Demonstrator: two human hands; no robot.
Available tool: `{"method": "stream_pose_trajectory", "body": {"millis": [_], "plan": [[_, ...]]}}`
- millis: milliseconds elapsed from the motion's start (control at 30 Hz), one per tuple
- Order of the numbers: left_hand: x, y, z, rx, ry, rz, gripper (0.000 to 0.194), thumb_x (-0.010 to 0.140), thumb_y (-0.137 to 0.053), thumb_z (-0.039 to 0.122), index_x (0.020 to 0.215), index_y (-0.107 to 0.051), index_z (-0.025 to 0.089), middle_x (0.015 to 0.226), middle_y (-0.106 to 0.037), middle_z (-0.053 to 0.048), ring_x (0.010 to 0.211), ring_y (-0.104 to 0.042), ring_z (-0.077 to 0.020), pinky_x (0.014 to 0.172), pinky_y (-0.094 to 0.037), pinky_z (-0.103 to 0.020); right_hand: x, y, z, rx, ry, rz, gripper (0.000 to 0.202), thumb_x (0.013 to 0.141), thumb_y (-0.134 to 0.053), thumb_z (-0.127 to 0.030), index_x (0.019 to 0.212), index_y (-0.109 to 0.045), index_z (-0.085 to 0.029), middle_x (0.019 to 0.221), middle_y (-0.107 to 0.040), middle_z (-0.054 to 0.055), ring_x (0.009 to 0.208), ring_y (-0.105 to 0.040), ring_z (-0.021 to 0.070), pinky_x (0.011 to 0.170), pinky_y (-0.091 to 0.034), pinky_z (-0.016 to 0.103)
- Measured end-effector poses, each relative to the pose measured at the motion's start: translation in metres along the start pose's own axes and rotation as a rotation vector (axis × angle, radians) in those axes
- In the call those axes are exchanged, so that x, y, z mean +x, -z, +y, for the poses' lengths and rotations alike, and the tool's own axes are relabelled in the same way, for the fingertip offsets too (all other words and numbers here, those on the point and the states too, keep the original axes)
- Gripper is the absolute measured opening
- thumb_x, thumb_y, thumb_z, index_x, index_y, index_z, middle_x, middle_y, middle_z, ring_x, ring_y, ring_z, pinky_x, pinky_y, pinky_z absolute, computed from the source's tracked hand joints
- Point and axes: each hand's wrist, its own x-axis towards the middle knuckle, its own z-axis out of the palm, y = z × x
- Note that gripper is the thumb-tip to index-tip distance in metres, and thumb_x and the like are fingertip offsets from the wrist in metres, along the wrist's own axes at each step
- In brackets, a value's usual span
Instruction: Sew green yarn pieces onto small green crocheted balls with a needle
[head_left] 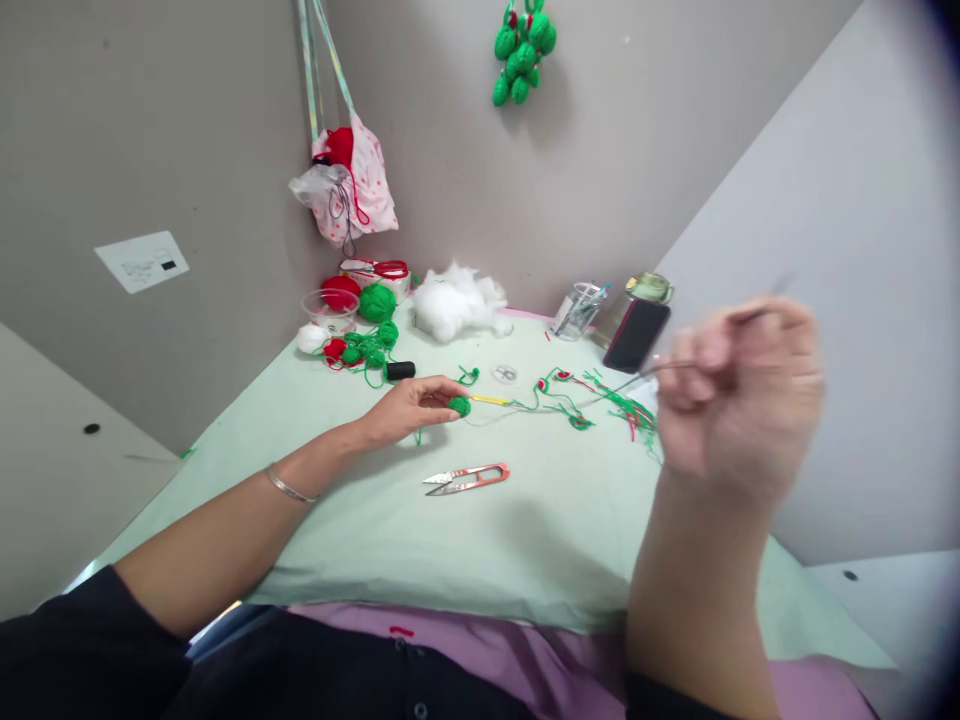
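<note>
My left hand (412, 410) pinches a small green crocheted ball (460, 406) above the pale green cloth. A yellow stick-like tool (489, 400) lies just right of the ball. Raised at the right, my right hand (739, 390) is smeared by motion, its fingers curled round a dark strand (637, 374). This strand runs down leftward toward the ball, and a thin dark tip shows above the hand. Orange-handled thread snips (466, 479) lie on the cloth in front of my left hand.
Behind are white stuffing (457, 302), green yarn (377, 302), a clear tub (330, 312) and a black cylinder (400, 370). Green and red thread scraps (630, 408), a phone (637, 336) and a clear cup (579, 312) stand or lie at the right. A polka-dot bag (371, 180) hangs behind.
</note>
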Motion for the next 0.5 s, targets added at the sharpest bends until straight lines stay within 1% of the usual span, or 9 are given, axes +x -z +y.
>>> {"method": "stream_pose_trajectory", "body": {"millis": [33,100,167,233,267,367,500], "plan": [[0.000,0.000,0.001,-0.026,-0.010,0.006,0.035,0.075,-0.072,0.035,0.106,-0.067,0.018,0.110,-0.067,-0.008,0.101,-0.062,-0.0210,0.093,-0.046,-0.037,-0.004,-0.003,0.007,-0.060,-0.029,-0.050,0.011,0.080,-0.070,-0.035,0.077,-0.065,-0.026,0.058,-0.041,-0.004,0.043,-0.032,0.0070,0.038,-0.021,0.023],[-0.001,-0.001,0.003,-0.058,-0.027,0.014,0.036,0.075,-0.073,0.035,0.106,-0.067,0.018,0.110,-0.067,-0.008,0.102,-0.062,-0.0212,0.094,-0.045,-0.037,-0.015,-0.009,0.024,-0.271,-0.044,-0.155,0.007,0.082,-0.069,-0.032,0.080,-0.069,-0.025,0.062,-0.048,-0.003,0.050,-0.039,0.0089,0.043,-0.028,0.024],[-0.001,-0.002,0.005,-0.076,-0.036,0.018,0.036,0.075,-0.073,0.034,0.107,-0.067,0.018,0.111,-0.066,-0.009,0.103,-0.061,-0.0217,0.095,-0.045,-0.037,-0.027,-0.016,0.043,-0.517,-0.009,-0.314,0.008,0.084,-0.067,-0.029,0.080,-0.071,-0.024,0.071,-0.055,0.001,0.062,-0.048,0.0121,0.053,-0.038,0.027],[-0.001,-0.002,0.005,-0.091,-0.040,0.019,0.037,0.076,-0.073,0.034,0.108,-0.065,0.017,0.112,-0.066,-0.009,0.105,-0.061,-0.0222,0.095,-0.045,-0.038,-0.038,-0.021,0.058,-0.706,0.054,-0.456,0.010,0.087,-0.064,-0.027,0.084,-0.072,-0.023,0.077,-0.055,0.002,0.068,-0.051,0.0135,0.061,-0.041,0.029],[-0.001,-0.002,0.004,-0.099,-0.041,0.022,0.038,0.076,-0.074,0.033,0.109,-0.065,0.017,0.113,-0.065,-0.009,0.105,-0.061,-0.0224,0.096,-0.045,-0.039,-0.042,-0.023,0.064,-0.794,0.102,-0.498,0.011,0.088,-0.061,-0.026,0.086,-0.072,-0.023,0.078,-0.055,0.003,0.070,-0.051,0.0140,0.063,-0.041,0.029],[0.000,-0.002,0.003,-0.111,-0.041,0.031,0.039,0.076,-0.074,0.033,0.110,-0.064,0.017,0.113,-0.065,-0.010,0.107,-0.060,-0.0236,0.097,-0.044,-0.040,-0.050,-0.026,0.075,-0.986,0.237,-0.556,0.018,0.092,-0.055,-0.024,0.087,-0.072,-0.023,0.078,-0.053,0.004,0.075,-0.052,0.0156,0.065,-0.039,0.029],[0.000,-0.002,0.002,-0.113,-0.067,0.026,0.037,0.075,-0.074,0.032,0.108,-0.065,0.018,0.113,-0.065,-0.009,0.108,-0.060,-0.0243,0.099,-0.044,-0.042,-0.054,-0.028,0.078,-1.057,0.297,-0.590,0.021,0.095,-0.051,-0.023,0.086,-0.070,-0.022,0.077,-0.053,0.004,0.075,-0.051,0.0158,0.062,-0.037,0.028]]}}
